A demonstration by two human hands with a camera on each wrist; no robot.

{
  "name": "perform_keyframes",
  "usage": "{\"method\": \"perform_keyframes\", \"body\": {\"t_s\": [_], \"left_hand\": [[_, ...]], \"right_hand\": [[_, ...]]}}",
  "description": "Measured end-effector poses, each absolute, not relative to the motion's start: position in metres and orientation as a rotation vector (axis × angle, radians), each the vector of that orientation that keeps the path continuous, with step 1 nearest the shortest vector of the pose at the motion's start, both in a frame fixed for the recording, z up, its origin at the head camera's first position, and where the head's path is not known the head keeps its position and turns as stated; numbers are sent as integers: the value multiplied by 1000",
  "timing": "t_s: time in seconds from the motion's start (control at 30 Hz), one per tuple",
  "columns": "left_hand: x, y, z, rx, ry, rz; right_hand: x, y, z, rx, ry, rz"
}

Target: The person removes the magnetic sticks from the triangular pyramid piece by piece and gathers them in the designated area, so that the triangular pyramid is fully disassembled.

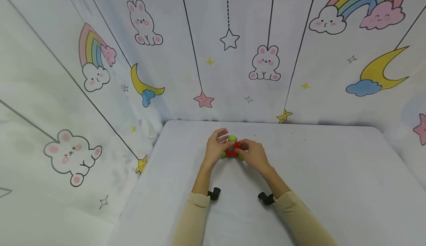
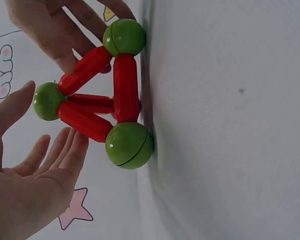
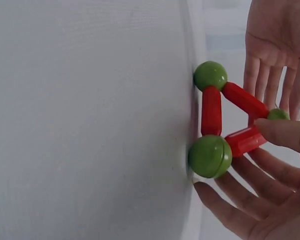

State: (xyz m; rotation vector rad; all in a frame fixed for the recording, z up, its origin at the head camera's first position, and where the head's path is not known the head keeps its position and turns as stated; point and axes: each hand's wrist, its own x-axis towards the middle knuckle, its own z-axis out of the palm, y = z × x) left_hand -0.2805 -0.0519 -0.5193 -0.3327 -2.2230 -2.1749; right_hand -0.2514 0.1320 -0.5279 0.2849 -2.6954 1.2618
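Ball-and-rod frame: glossy green balls joined by red rods, plastic in look (image 2: 92, 103); stands on the white worktop (image 1: 316, 172) near the far edge, left of that edge's middle.
Apex: green ball (image 2: 49, 101) topmost, sloping red rods running down from it.
Base, near side: one red rod (image 2: 126, 87) between two green balls (image 2: 130, 145), both resting on the worktop.
Rear of frame: another red rod runs back from the apex; its far end is hidden behind the near rod. Total count of balls and rods cannot be told.
Left hand (image 1: 214, 148): grip apart, fingers loose and extended; thumb tip just beside the apex ball, fingertips partly behind a sloping rod. Contact cannot be made out.
Right hand (image 1: 255, 155): grip clamped on the frame, thumb on a sloping rod just below the apex, fingers beyond it; the fingers' contact is partly covered.
Wrists: black devices (image 1: 214, 193) (image 1: 266, 198) below both hands, partly hidden by the arms; beige sleeves (image 1: 191, 220) cut off at the bottom of the head view.
Worktop limits: near edge out of view; far edge meets the printed white curtain (image 1: 233, 68).
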Motion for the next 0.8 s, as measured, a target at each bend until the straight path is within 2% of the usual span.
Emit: {"method": "perform_keyframes", "body": {"t_s": [0.47,0.8], "left_hand": [[-281,-35,-525,-307,-2051,-2234],[-281,-32,-528,-317,-2129,-2012]], "right_hand": [[-256,124,-530,248,-2675,1255],[-259,124,-531,299,-2693,1193]]}}
